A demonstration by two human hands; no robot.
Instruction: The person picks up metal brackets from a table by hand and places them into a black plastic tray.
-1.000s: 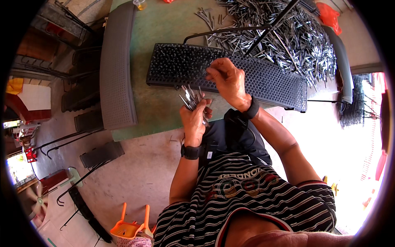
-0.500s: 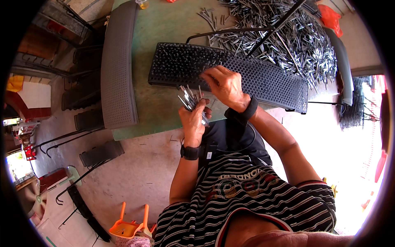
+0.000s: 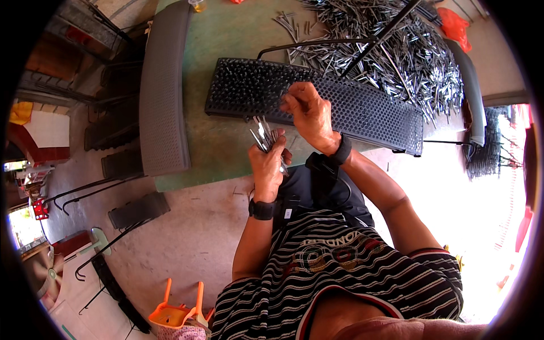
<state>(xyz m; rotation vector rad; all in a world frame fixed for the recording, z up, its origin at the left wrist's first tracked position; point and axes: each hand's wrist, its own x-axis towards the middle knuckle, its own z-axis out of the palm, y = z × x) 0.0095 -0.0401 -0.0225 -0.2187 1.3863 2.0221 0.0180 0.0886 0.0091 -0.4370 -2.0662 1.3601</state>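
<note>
A bundle of thin silvery metal strips (image 3: 261, 135) fans upward out of my left hand (image 3: 267, 167), whose fingers are wrapped round it. Above and to the right, my right hand (image 3: 310, 116) hovers at the near edge of a long black perforated panel (image 3: 371, 107). Its thumb and fingertips are pinched together; whether a strip is between them is too small to make out. On the panel's left part many holes have small dark pieces standing in them, while the right part shows bare holes. Beyond the panel lies a large heap of loose metal strips (image 3: 422, 68).
The panel rests on a greenish table (image 3: 215, 147). A black metal rod frame (image 3: 317, 42) crosses above it. Along the table's left side stands a grey perforated panel (image 3: 164, 96). A red plastic bag (image 3: 455, 28) is at the far right, an orange stool (image 3: 173, 314) low on the left.
My right hand has shifted slightly right and toward me, and its pose has turned a little. The left hand keeps its bundle nearly in place, with the strips spread less widely.
</note>
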